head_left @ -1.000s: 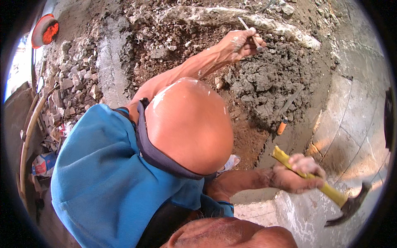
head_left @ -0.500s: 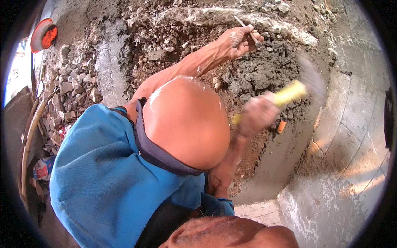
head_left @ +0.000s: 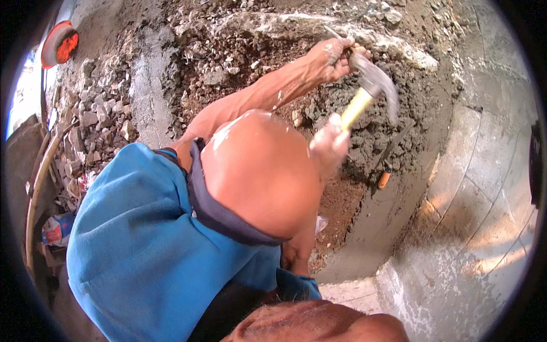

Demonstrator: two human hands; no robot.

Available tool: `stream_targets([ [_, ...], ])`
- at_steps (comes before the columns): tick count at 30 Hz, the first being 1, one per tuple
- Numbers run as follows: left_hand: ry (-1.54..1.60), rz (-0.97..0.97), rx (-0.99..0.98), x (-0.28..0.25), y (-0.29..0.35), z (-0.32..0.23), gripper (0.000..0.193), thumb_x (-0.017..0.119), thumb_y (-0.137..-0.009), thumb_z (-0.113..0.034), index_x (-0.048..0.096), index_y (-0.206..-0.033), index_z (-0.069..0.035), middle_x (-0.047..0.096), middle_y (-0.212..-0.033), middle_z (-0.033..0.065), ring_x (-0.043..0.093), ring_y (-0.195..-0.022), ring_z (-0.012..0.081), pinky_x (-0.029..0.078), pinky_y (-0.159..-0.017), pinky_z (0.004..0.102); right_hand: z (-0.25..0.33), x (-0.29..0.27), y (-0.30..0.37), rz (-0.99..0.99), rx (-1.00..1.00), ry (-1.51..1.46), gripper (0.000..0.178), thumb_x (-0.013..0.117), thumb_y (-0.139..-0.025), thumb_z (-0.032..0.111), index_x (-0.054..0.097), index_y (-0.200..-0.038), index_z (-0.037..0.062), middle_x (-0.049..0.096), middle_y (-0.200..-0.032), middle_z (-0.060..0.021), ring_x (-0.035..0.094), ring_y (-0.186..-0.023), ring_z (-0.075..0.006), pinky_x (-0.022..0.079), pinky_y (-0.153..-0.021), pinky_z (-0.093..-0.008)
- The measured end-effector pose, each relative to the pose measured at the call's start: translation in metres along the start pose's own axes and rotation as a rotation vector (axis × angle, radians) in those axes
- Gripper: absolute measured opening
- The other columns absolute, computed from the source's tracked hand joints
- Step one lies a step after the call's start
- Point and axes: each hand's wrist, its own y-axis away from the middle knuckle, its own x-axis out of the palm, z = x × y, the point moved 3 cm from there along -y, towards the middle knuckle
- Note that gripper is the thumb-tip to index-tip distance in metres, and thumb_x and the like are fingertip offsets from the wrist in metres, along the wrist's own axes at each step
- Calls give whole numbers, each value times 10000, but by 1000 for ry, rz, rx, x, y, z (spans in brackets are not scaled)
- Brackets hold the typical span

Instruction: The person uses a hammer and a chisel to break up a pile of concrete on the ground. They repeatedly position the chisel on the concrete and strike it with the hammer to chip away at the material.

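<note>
My left hand (head_left: 336, 60) reaches past my bent knee and is closed around a thin metal chisel (head_left: 331, 31). The chisel points away toward a pale broken concrete ridge (head_left: 393, 47); its near end is covered by the hammer. In my right hand (head_left: 330, 142) is a claw hammer (head_left: 371, 85) with a yellow handle, its slightly blurred head against the near end of the chisel beside my left fingers. Below both hands lies a heap of wet grey mortar (head_left: 364, 151). A trowel with an orange handle (head_left: 384, 180) rests at the heap's near right edge.
Broken stones (head_left: 97, 117) lie at the left, beside a smooth grey concrete strip (head_left: 151, 91). A tiled wall (head_left: 478, 165) rises at the right. At the far left are a white round container (head_left: 51, 48), orange inside, and a bent wooden stick (head_left: 43, 182).
The hammer has swung left and away from me, from beyond the mortar heap to the chisel's end. My right hand moved with it; my left hand stays nearly in place.
</note>
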Motion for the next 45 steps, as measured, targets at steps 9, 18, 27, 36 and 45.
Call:
stream_targets([
  [9,-125,42,-6,6,2,-1,187,515,-994,-169,550,-973,14,659,-903,174,692,-899,264,631,-813,374,95,-181,-13,-271,-853,-960,358,531,-951,455,552,-833,118,470,-688,19,437,-592,-104,432,-540,-325],
  [18,-300,51,143,-51,-2,-38,253,498,-1005,-213,572,-970,26,674,-926,159,697,-746,179,581,-482,183,-21,-33,-13,-104,50,-232,284,499,-976,332,550,-930,56,516,-637,-19,479,-470,-103,479,-402,-266],
  [27,-508,221,116,-48,46,9,239,569,-982,-278,604,-1028,-46,721,-928,76,576,-663,46,469,-547,164,36,-110,-18,-506,-112,-560,495,419,-994,514,378,-734,95,294,-520,27,255,-358,-54,201,-275,-225],
  [36,-265,152,52,-58,41,-27,278,574,-973,-255,614,-1001,19,698,-822,124,629,-573,70,545,-453,148,32,-80,-3,-289,67,-487,518,471,-961,547,409,-837,48,407,-586,-30,332,-399,-85,253,-334,-235],
  [45,15,63,55,-38,46,-34,265,548,-982,-243,603,-877,-5,682,-763,107,677,-669,175,610,-566,251,112,-113,-9,38,-385,-1097,439,426,-999,512,436,-796,123,423,-587,14,337,-397,-84,267,-343,-221],
])
